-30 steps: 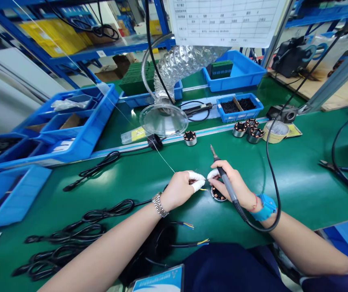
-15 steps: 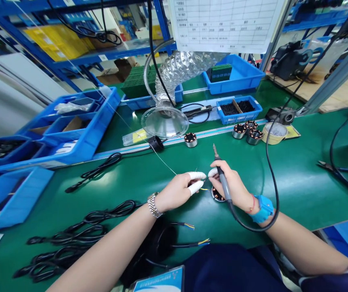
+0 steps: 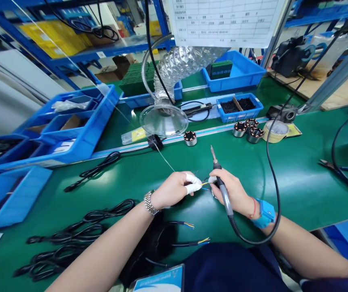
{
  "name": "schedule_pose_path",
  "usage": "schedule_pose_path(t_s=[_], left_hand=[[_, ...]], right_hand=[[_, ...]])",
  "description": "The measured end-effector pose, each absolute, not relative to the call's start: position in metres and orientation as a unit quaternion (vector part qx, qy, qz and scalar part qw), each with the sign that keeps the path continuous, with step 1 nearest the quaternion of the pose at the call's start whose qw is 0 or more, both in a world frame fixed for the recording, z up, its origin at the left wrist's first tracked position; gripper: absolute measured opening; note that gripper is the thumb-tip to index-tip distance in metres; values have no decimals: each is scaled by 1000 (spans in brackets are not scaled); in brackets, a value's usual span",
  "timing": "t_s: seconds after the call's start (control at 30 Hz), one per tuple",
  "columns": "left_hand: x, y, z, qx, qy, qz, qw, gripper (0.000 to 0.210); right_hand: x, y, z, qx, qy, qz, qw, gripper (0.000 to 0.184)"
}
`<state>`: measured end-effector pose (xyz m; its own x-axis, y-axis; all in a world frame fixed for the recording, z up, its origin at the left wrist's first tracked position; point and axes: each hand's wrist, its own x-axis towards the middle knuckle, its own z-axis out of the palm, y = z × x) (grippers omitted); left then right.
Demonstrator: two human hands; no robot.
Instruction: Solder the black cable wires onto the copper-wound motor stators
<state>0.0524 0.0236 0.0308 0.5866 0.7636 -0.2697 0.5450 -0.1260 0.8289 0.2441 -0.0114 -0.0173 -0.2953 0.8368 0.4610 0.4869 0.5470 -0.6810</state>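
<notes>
My left hand (image 3: pixel 175 188), with white finger cots on thumb and forefinger, is closed in a pinch on thin wires. A yellow wire (image 3: pixel 204 184) and a blue wire (image 3: pixel 206 188) stick out from its fingertips towards my right hand (image 3: pixel 234 190). A thin solder wire (image 3: pixel 165 159) runs from the left hand up to a black holder (image 3: pixel 154 142). My right hand grips a soldering iron (image 3: pixel 225 194), its tip pointing up and away. That hand's thumb and finger, one in a white cot, also close near the wire ends. What they pinch there is mostly hidden.
A single motor stator (image 3: pixel 190 138) stands behind the hands; several more stators (image 3: pixel 255 135) are at right beside a round tub (image 3: pixel 272 134). Coiled black power cords (image 3: pixel 95 231) lie at left. A clear fume hood (image 3: pixel 164 121), blue bins (image 3: pixel 234 79) and pliers (image 3: pixel 328 164) surround the area.
My left hand has shifted slightly left, and the yellow and blue wires now show stretched between the hands. The stator seen below my right hand is now almost wholly out of sight.
</notes>
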Motion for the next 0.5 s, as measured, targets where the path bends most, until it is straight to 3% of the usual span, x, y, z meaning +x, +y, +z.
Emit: schedule_pose_path(t_s=[0.27, 0.5], left_hand=[[61, 25, 34, 740, 496, 94, 445, 26], [74, 26, 35, 798, 447, 97, 393, 22]], right_hand=[[249, -13, -29, -413, -800, 156, 406, 24], [248, -15, -25, -418, -789, 155, 423, 22]])
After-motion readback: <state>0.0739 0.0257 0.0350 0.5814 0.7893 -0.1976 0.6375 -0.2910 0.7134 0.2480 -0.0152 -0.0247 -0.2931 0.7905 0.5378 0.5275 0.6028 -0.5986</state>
